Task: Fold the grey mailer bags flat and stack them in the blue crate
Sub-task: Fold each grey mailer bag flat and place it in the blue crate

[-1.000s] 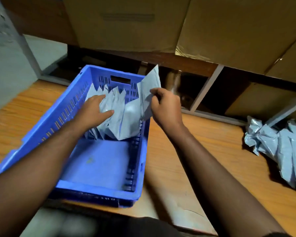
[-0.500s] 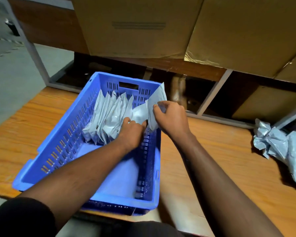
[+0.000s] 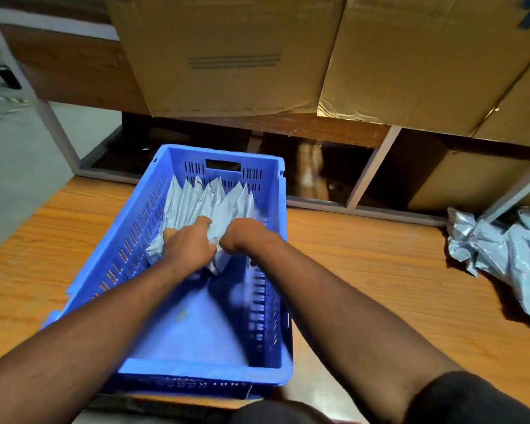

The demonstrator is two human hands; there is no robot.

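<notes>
No readable writing anywhere. The big cardboard box (image 3: 227, 53) up top only carries three printed bars, and the box right of it (image 3: 426, 56) has a blue mark at its far right corner that I can't read. No brand on the blue crate (image 3: 141, 209) that I can make out.

Both my hands are inside the crate now. My left hand (image 3: 188, 246) is curled into the row of folded grey mailer bags (image 3: 208, 200), fingers dug in among them, gripping the bunch. My right hand (image 3: 242, 235) is curled too, knuckles up, pressed against the right end of the same row, just beside the left hand; I can't tell if it pinches a bag or just pushes. The bags stand on edge across the far end of the crate, points up, against the far wall under the handle slot. The near half of the crate floor is bare blue.

Versus half a second ago: the bag my right hand held up at the crate's right wall is down in the row. My right hand has come off the rim and dropped inside. My left hand has shifted left, over the middle of the row. The row looks tighter.

The crate sits on the wooden desk (image 3: 364, 264). The pile of unfolded grey mailers (image 3: 502, 249) lies at the far right of the desk, well apart from the crate.
</notes>
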